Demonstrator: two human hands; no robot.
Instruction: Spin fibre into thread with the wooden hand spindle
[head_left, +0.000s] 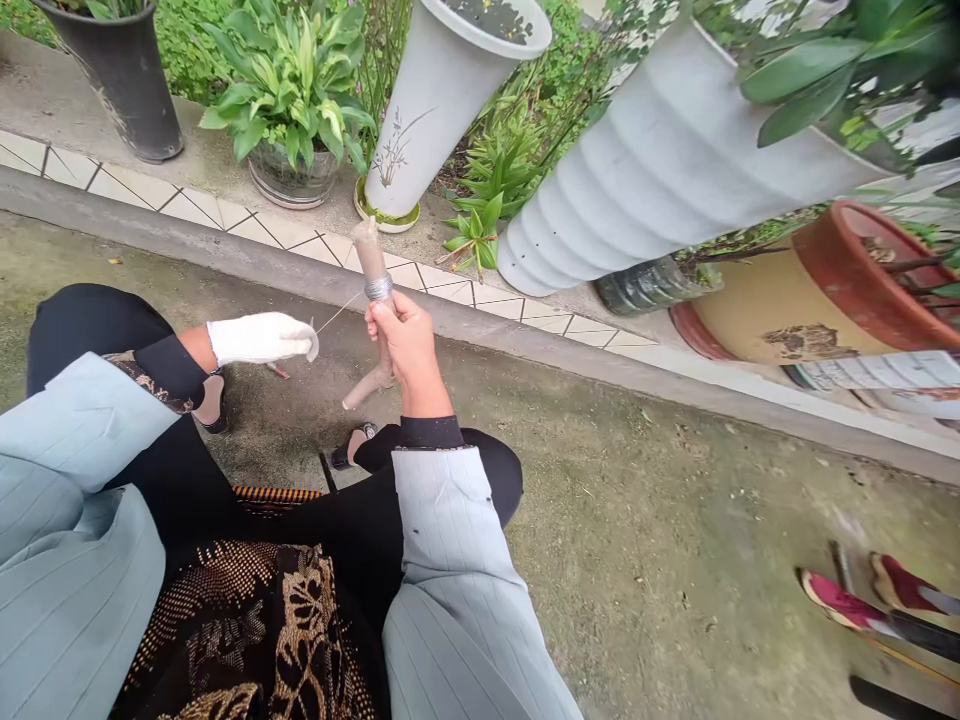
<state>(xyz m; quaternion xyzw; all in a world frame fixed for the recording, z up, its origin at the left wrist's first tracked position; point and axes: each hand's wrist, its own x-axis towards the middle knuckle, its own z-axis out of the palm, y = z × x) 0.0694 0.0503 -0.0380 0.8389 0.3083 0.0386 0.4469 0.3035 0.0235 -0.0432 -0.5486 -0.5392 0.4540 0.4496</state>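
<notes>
My right hand is closed around a pale forked stick, its thicker end pointing up and away from me. Just above my fingers, several turns of grey wire are wound round the stick. A thin strand runs from this coil down to my left hand, which wears a white glove. The gloved fingers are closed on a pale curved piece, perhaps a spool, at the strand's other end. Below the glove shows a small red-tipped thing, too small to name.
A low tiled ledge crosses in front of me. On it stand a black pot, a leafy potted plant, a tall white pot, a ribbed pot and a tan-and-red pot. At right are another person's red shoes.
</notes>
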